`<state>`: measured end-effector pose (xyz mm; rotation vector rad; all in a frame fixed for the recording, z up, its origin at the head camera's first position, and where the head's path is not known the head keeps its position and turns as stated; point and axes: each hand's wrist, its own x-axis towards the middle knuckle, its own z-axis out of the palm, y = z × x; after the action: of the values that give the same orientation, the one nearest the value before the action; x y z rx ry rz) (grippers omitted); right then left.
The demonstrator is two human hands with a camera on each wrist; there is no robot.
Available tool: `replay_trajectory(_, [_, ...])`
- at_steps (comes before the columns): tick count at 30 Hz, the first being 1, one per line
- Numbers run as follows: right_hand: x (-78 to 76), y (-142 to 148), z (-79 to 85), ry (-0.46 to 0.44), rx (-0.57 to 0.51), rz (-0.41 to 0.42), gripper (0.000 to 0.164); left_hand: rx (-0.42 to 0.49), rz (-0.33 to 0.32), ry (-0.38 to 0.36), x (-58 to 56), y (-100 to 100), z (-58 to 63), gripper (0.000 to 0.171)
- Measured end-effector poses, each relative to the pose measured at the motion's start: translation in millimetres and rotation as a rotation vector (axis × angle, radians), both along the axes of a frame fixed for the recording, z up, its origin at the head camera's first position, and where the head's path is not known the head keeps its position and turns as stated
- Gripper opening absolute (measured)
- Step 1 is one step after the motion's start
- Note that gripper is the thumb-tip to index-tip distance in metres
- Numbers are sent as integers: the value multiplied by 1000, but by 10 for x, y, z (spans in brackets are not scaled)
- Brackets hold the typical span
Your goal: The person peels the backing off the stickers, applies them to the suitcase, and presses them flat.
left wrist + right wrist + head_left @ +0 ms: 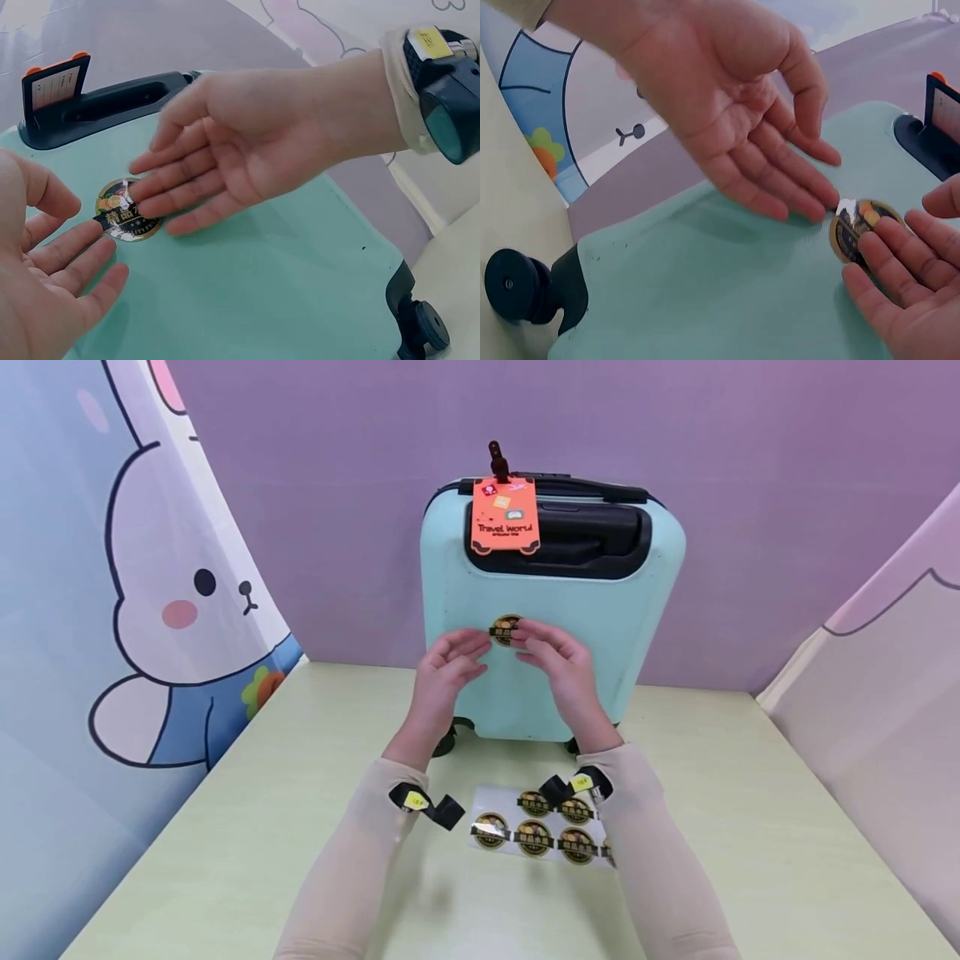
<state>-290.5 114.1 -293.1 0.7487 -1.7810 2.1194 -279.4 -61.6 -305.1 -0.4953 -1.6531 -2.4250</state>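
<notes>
While I watch from my end, the likeliest trouble centres on the round sticker [502, 627], which sits on the front of the mint suitcase [525, 697], below the black handle recess [588, 539]. If the fingertips drag sideways instead of pressing straight in, I judge it could skew or wrinkle; uneven pressure might trap a bubble or leave an edge lifting. How firmly it adheres, I cannot tell. Too hard a push could also shift the suitcase, since it stands upright on the surface [750, 827] and has wheels [508, 285].

As for pose, I have both arms reaching forward, palms facing inward. My left hand [444, 672] is spread loosely, thumb apart, fingertips by the sticker's left edge. The right hand [566, 672] mirrors it, relaxed fingers overlapping the sticker's right side. Neither grips anything; whether every fingertip makes contact is unclear.
</notes>
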Motion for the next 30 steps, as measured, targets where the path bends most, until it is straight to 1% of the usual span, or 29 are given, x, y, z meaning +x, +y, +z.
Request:
replay_trajectory(5, [-22, -111, 63, 0, 28, 91, 36, 2, 4, -4, 6, -12, -16, 39])
replay_trajectory(9, [-42, -164, 76, -31, 61, 107, 35, 7, 0, -8, 17, -19, -27, 38])
replay_trajectory(13, [-46, -151, 58, -43, 57, 93, 35, 4, -3, -11, 21, -20, -29, 38])
replay_trajectory(20, [-50, 4, 11, -17, -1, 43, 36, -16, -18, -2, 4, -21, -26, 38])
replay_trajectory(27, [-22, 110, -12, 1, -49, -38, 33, -21, -46, 2, 47, -5, 4, 39])
replay_trajectory(30, [-9, 110, -14, 10, -66, -53, 31, -32, -56, 7, 56, 10, 19, 39])
